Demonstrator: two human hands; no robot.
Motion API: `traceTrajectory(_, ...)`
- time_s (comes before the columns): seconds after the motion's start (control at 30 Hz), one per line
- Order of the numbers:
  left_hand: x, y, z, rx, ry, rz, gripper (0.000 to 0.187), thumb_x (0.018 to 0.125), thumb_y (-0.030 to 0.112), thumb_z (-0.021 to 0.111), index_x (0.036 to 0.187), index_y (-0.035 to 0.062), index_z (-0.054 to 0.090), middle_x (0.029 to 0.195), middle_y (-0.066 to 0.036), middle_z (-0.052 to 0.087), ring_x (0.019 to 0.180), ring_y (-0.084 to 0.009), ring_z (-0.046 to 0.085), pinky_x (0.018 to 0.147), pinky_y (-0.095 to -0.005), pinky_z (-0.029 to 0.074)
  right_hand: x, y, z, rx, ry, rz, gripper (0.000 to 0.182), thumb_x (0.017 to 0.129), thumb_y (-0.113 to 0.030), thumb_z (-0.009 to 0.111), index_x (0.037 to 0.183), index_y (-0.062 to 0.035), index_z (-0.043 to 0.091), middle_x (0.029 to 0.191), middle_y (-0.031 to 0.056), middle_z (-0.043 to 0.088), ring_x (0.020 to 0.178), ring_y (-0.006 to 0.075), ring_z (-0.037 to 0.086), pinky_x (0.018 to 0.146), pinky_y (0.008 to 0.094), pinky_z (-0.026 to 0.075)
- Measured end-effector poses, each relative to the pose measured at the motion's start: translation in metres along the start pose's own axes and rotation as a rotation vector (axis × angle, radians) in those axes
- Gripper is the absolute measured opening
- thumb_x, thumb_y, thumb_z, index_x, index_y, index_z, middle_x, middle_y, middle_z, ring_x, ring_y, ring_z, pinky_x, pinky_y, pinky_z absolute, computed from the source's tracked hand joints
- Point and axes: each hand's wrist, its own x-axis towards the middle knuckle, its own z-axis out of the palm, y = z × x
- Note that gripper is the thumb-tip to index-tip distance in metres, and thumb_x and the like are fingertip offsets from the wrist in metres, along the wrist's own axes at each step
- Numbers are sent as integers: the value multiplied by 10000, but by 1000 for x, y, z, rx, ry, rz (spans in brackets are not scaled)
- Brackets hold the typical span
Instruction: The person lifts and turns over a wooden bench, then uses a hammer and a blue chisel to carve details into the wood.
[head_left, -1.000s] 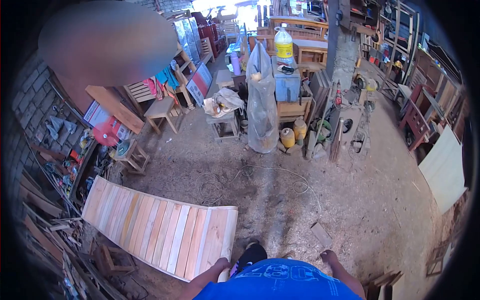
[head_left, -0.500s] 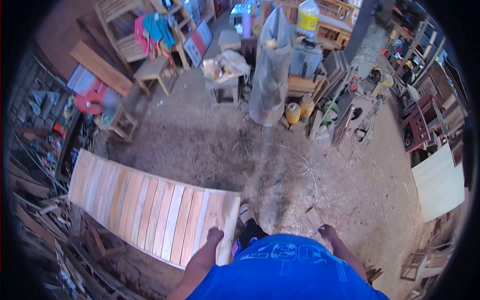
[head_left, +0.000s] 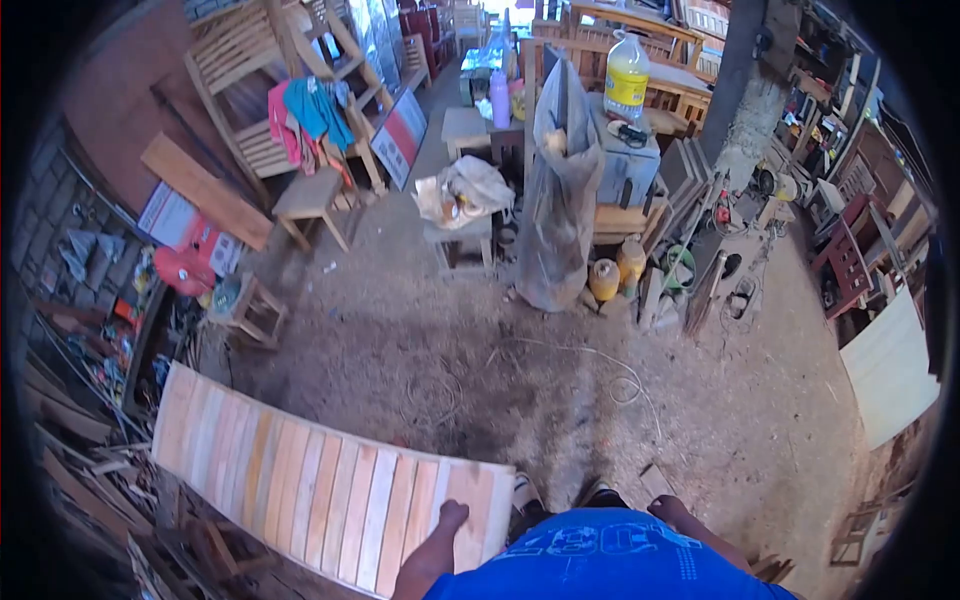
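Note:
A long panel of pale and reddish wooden slats [head_left: 330, 480] stretches across the lower left, its right end close by my feet. Over that end is my left hand [head_left: 453, 514], its fingers curled closed with nothing showing in them. My right hand [head_left: 668, 508] hangs low on the other side of my blue shirt, closed on one end of a small flat piece of wood [head_left: 655, 482]. The far end of this piece points forward over the dusty floor.
Ahead stand a tall grey sack [head_left: 560, 200], yellow jugs [head_left: 604, 280] and a stool with a cloth bag [head_left: 466, 192]. A loose cable [head_left: 590, 350] crosses the floor. Scrap wood [head_left: 110, 490] lies at left; a pale sheet [head_left: 890, 370] leans at right.
The view has tilted up, so the panel and both hands sit lower in it. My left hand stays over the panel's right end; my right hand still holds the wood piece.

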Motion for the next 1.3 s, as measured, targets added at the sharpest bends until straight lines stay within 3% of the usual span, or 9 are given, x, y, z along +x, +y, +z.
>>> traceTrajectory(0.17,2,10,-7,43,37,29,465,734,283,588,1009,-87,651,1081,-310,634,1045,-404,625,919,-431,486,35,-8,-12,-29,-60,33,413,811,-463,645,1022,-113,702,974,173,702,949,316,665,834,411,509)
traceTrajectory(0.33,-22,49,-16,-154,104,-95,472,754,276,572,1020,-106,647,1094,-329,622,1066,-413,614,933,-432,479,134,52,-3,-214,-158,-304,492,807,-519,615,1047,-101,706,1078,188,678,1044,351,631,874,421,504)
traceTrajectory(0.47,-17,49,15,-23,50,-106,495,751,300,596,1029,-106,647,1092,-320,629,1051,-407,627,928,-434,487,157,29,-47,-147,-111,-173,429,832,-455,614,1063,-105,703,1072,190,678,1032,347,639,893,421,501)
traceTrajectory(0.53,-31,62,21,125,-38,-78,480,729,320,642,993,-79,673,1063,-293,651,1007,-394,643,885,-437,502,166,17,-72,-74,-93,-63,412,835,-426,619,1074,-100,700,1068,191,678,1031,344,640,909,421,498)
traceTrajectory(0.73,-38,102,32,144,-13,38,356,664,328,656,736,-13,730,804,-256,682,788,-372,675,764,-427,518,192,11,-114,-139,12,-288,365,851,-395,590,1001,-86,714,1034,187,686,983,373,645,880,423,509)
traceTrajectory(1.0,-48,137,39,139,54,43,433,682,336,631,817,-69,705,888,-287,673,866,-395,672,806,-435,517,206,22,-113,-203,-130,-174,403,826,-438,601,1019,-101,710,1026,176,690,978,360,650,862,425,515)
traceTrajectory(1.13,-49,130,51,118,-12,16,429,710,328,597,888,-46,709,963,-282,671,940,-384,662,846,-429,513,229,25,-104,-295,-165,-321,404,843,-439,582,1002,-92,713,1018,190,683,978,376,636,864,447,506)
traceTrajectory(1.2,-33,105,65,457,-110,201,408,704,308,601,910,-26,715,994,-268,671,964,-372,659,868,-419,511,229,17,-111,-237,-150,-273,410,847,-447,575,970,-81,716,1014,204,677,978,386,629,863,455,501)
traceTrajectory(1.3,-20,92,68,220,-75,8,388,704,280,612,940,-12,712,1018,-245,673,981,-363,660,872,-409,514,250,12,-110,-321,-122,-309,414,847,-456,576,938,-78,718,1008,208,676,981,390,628,860,453,502)
